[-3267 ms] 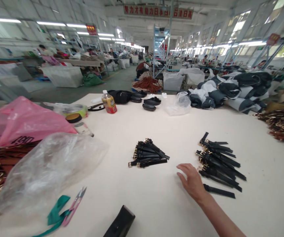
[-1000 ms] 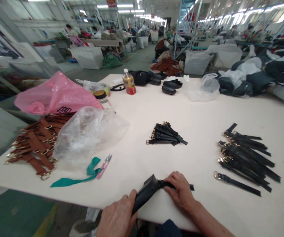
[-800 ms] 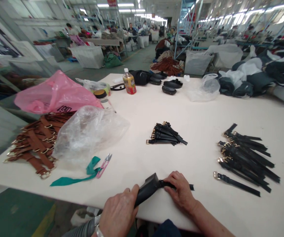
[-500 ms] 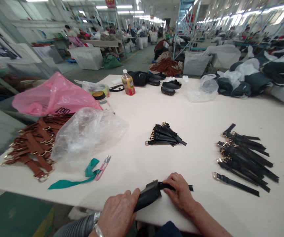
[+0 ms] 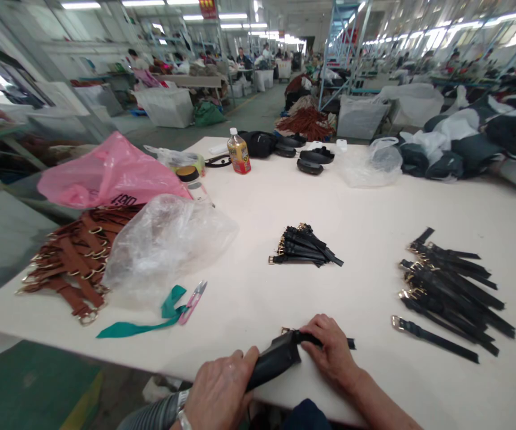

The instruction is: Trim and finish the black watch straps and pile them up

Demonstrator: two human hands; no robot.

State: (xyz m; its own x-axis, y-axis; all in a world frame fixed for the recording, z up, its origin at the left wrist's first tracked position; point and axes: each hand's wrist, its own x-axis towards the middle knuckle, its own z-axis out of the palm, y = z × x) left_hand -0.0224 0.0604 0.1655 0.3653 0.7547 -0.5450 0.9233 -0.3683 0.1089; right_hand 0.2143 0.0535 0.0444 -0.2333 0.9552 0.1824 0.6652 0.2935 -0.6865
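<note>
My left hand (image 5: 222, 385) is wrapped around a thick black object with a broad, squared end (image 5: 276, 361); I cannot make out its kind. That end lies against a short black buckle strap (image 5: 351, 343) near the table's front edge. My right hand (image 5: 332, 346) pinches the strap, its cut end poking out to the right. At the strap's other end a gold buckle (image 5: 285, 330) shows behind the black object. Off to the right lies a single black strap (image 5: 437, 339) beside a loose pile of similar straps (image 5: 457, 292). A smaller bundle of black straps (image 5: 305, 246) rests farther back.
Pink-handled thread snips (image 5: 193, 303) touch a green ribbon (image 5: 137, 329) on the white table (image 5: 249, 286). Brown straps (image 5: 76, 251), a clear plastic bag (image 5: 163, 245) and a pink bag (image 5: 114, 173) occupy the left. A drink bottle (image 5: 239, 154) stands at the back; dark rolls (image 5: 468, 156) fill the far right.
The strap's gold buckle now shows behind the black object, where it was hidden before. Both hands keep their grips. The whole view has shifted slightly.
</note>
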